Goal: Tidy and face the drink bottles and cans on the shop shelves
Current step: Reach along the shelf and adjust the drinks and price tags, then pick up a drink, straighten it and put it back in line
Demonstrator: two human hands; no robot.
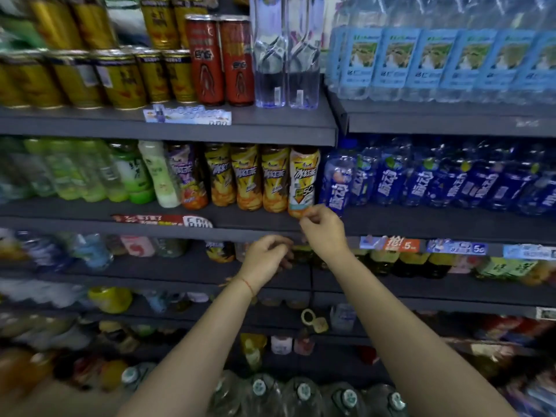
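On the middle shelf (168, 210), an upright tea bottle (304, 182) stands at eleven o'clock from the right hand (323, 231), whose fingertips pinch its base; the left hand (266, 257), loosely curled and empty, hangs lower.

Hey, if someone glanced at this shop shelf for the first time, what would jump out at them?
Two bare arms reach up the middle: the right hand touches the base of a white-and-orange tea bottle on the second shelf, the left hand just below. Red cans stand out on the top shelf, and blue bottles crowd the right.
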